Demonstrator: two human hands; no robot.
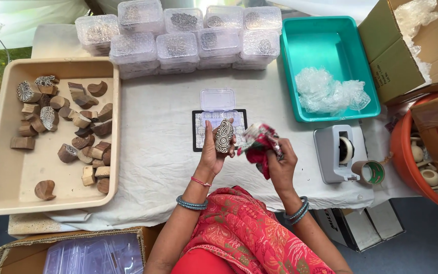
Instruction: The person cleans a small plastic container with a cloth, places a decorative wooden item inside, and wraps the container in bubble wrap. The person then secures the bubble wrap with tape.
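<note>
My left hand (213, 152) holds a carved wooden printing block (224, 135) upright, its patterned face toward the camera. Beside it, my right hand (281, 162) grips a bunched red patterned cloth (257, 144), which touches the block's right edge. Just beyond both hands an open clear plastic box (218, 101) rests on a dark patterned card (196, 133) on the white-covered table (158, 147).
A beige tray (6, 177) of several wooden blocks lies left. Stacked clear boxes (178, 35) line the far edge. A teal bin (330, 45) holds crumpled plastic wrap. A tape dispenser (336, 152), tape roll (371, 172), orange tub (406, 167) and cardboard boxes stand at the right.
</note>
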